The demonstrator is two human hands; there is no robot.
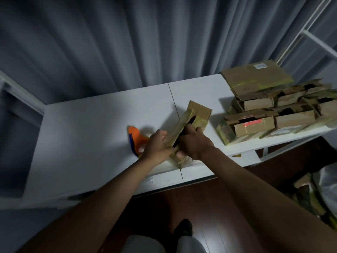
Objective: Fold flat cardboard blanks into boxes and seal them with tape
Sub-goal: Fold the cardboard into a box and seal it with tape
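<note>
So on the white table (87, 136) the first thing from the left is my orange tape dispenser (137, 141), lying near the front edge about mid-table, just behind my left hand (158, 147). That hand is curled round the left side of the cardboard box (189, 125) I'm working on, fingers wrapped over its taped edge. The box sits tilted right over the seam where the two table panels meet, close to the front edge, with one end pointing away from me and yellowish tape all over it. My right hand (195, 144) grips it from the other side, thumb tucked underneath at the near end and fingers hooked into the dark opening on top. Further right, toward the table's right end, there's a messy stack of boxes (273, 114), several still gaping open, and one flatter taped one on top at the back corner. Grey curtain (127, 42) hangs behind the whole table.
</note>
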